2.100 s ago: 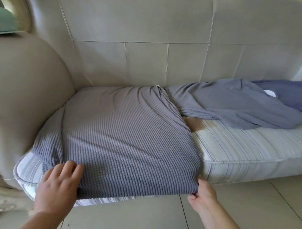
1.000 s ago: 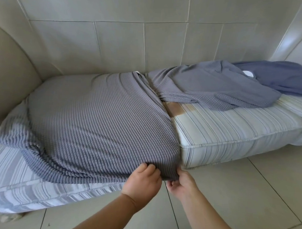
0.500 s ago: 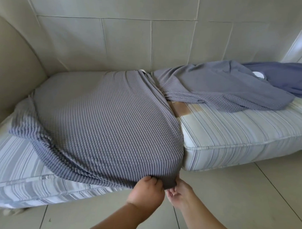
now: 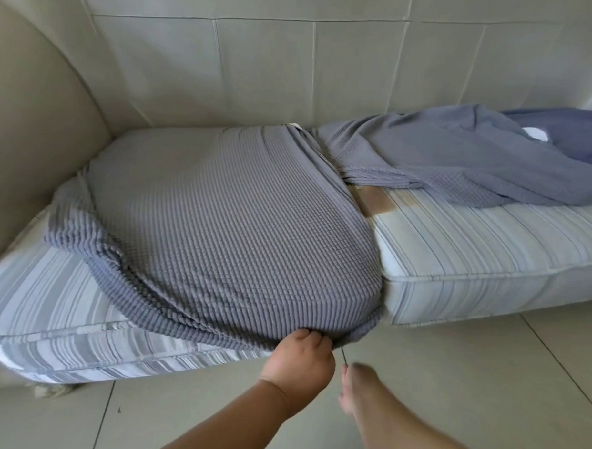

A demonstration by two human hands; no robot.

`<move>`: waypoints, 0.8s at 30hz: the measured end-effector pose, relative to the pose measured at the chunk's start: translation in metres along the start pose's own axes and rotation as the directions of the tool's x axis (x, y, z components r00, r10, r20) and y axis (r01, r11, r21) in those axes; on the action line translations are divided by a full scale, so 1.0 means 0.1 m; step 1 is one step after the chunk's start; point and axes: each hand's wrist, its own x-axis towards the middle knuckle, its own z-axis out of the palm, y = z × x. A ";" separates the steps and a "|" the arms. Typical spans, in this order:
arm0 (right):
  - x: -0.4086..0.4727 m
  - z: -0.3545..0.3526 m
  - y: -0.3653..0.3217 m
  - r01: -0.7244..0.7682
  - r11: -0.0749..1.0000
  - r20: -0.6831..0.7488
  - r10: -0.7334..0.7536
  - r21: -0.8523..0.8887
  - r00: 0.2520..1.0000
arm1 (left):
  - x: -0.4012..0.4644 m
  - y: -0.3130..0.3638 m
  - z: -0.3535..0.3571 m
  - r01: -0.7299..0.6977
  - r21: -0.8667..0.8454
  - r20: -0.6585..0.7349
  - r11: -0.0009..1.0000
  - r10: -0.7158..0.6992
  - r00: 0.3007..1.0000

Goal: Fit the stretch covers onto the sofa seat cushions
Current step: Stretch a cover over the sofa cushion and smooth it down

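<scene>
A grey waffle-knit stretch cover (image 4: 221,221) lies over the left striped seat cushion (image 4: 66,317). It wraps the cushion's right front corner, while the left front part stays bare. My left hand (image 4: 300,362) grips the cover's bunched hem under that corner. My right hand (image 4: 356,384), blurred, is just off the hem to the right. A thin dark thread (image 4: 344,356) runs from the hem to its pinched fingertips. The right striped cushion (image 4: 488,258) is uncovered, with a second grey cover (image 4: 458,162) lying loose on its back part.
The beige sofa back (image 4: 259,72) and curved left armrest (image 4: 29,131) enclose the cushions. A darker blue cloth (image 4: 576,140) lies at the far right. Pale floor tiles (image 4: 483,382) run along the sofa's front.
My left hand came from the cover's left front to the right corner hem. The left edge has slid back, baring striped cushion. My right hand has just pulled away from the hem.
</scene>
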 end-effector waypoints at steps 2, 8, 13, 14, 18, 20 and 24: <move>-0.10 0.05 0.33 -0.182 0.948 0.022 0.183 0.262 0.983 | -0.01 -0.07 -0.03 -0.025 -0.007 -0.031 1.000 0.025 0.999; -0.38 0.27 0.27 -0.143 0.939 0.236 0.069 0.313 0.969 | -0.11 -0.16 0.04 -0.031 -0.006 -0.051 1.000 0.030 0.998; -0.51 0.16 -0.24 -0.012 0.803 0.123 -0.076 0.596 0.989 | -0.12 -0.10 0.05 0.042 -0.053 -0.143 0.998 -0.049 0.989; -0.56 0.13 -0.26 0.045 0.818 0.074 -0.106 0.574 0.992 | -0.13 -0.09 0.05 0.043 -0.045 -0.156 0.998 -0.050 0.987; -0.65 0.07 -0.36 0.207 0.841 -0.038 -0.217 0.499 0.975 | -0.10 -0.08 0.02 0.058 -0.060 -0.169 0.997 -0.068 0.983; -0.67 0.06 -0.40 0.253 0.841 -0.033 -0.271 0.479 0.962 | -0.08 -0.06 0.00 0.076 -0.068 -0.176 0.995 -0.087 0.981; -0.62 -0.01 -0.41 0.239 0.887 0.063 -0.286 0.395 0.956 | -0.05 -0.02 0.00 0.100 -0.082 -0.179 0.992 -0.114 0.977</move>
